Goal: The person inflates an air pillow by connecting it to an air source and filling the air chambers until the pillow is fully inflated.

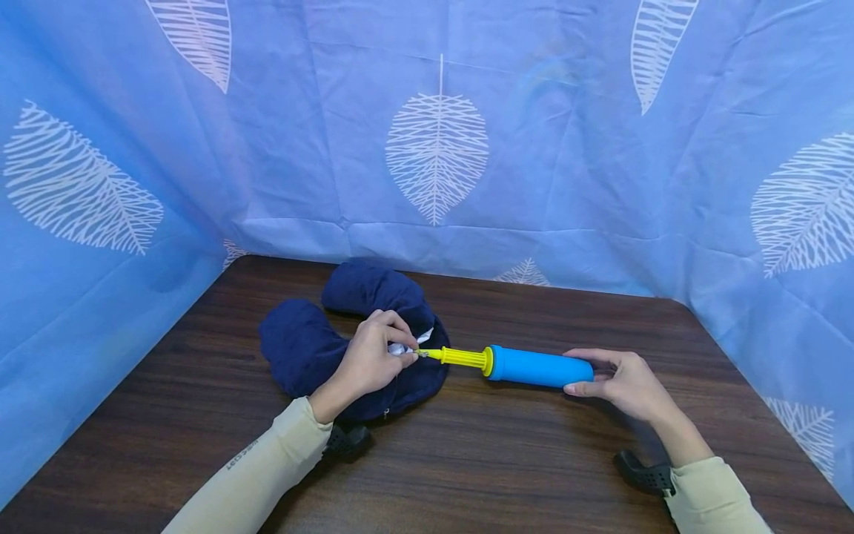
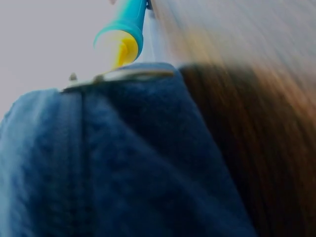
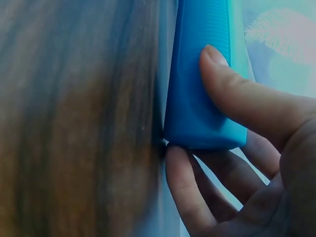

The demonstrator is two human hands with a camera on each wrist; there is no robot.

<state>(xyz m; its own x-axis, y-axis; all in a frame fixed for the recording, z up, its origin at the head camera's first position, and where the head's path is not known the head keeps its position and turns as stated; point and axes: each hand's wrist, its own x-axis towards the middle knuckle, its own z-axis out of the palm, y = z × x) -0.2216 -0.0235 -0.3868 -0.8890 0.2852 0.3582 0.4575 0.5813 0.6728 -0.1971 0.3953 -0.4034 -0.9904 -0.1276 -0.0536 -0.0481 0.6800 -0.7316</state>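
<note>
A navy U-shaped neck pillow point(image 1: 293, 348) lies on the table, with white material point(image 1: 425, 336) showing at its opening. My left hand point(image 1: 373, 356) is over the pillow, pinching a small whitish piece at the tip of the pump's yellow nozzle point(image 1: 465, 358). The fingers partly hide that joint. Toward the right extends the blue hand pump point(image 1: 540, 368), its far end gripped by my right hand point(image 1: 626, 382). In the right wrist view, the thumb point(image 3: 232, 81) presses along the blue barrel and other fingers meet its end. Navy fabric with a zipper point(image 2: 71, 153) fills much of the left wrist view.
Under everything is a dark wood-grain table point(image 1: 507, 460). Blue cloth point(image 1: 567, 170) with white leaf prints hangs behind the table and along both sides. Black wrist straps point(image 1: 643, 473) sit at both sleeve cuffs.
</note>
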